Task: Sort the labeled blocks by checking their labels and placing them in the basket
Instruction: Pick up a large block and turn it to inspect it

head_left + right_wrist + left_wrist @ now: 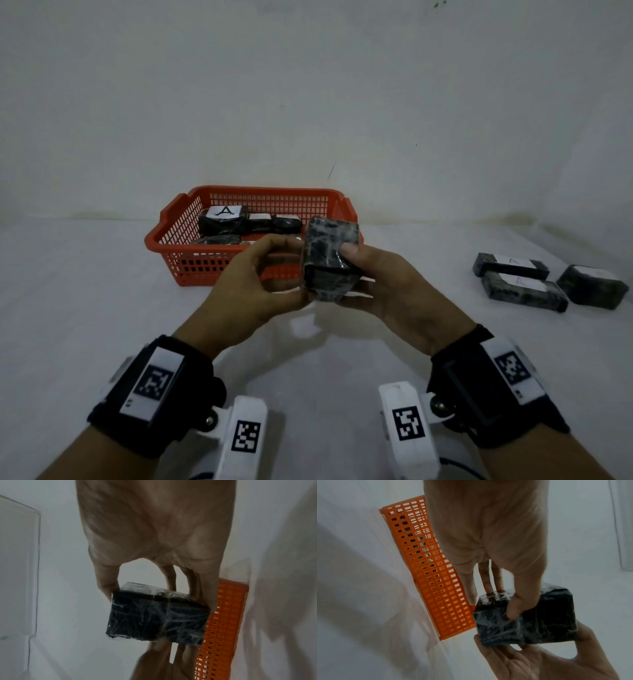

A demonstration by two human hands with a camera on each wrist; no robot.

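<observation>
A dark block wrapped in clear film (329, 260) is held in the air just in front of the orange basket (161, 240). My left hand (298, 270) pinches its left end between thumb and fingers. My right hand (352, 274) grips its right end, thumb on top. No label shows on the faces I can see. In the left wrist view my left thumb presses on the block (539, 622), with the right hand (539, 662) under it. The right wrist view shows the block (154, 618) between my right thumb and fingers. The basket holds several blocks, one labelled A (224, 212).
Three more dark blocks with white labels lie on the white surface at the right: one (510, 267) at the back, one (524, 291) in front of it, one (592, 286) furthest right. A white wall stands right behind the basket.
</observation>
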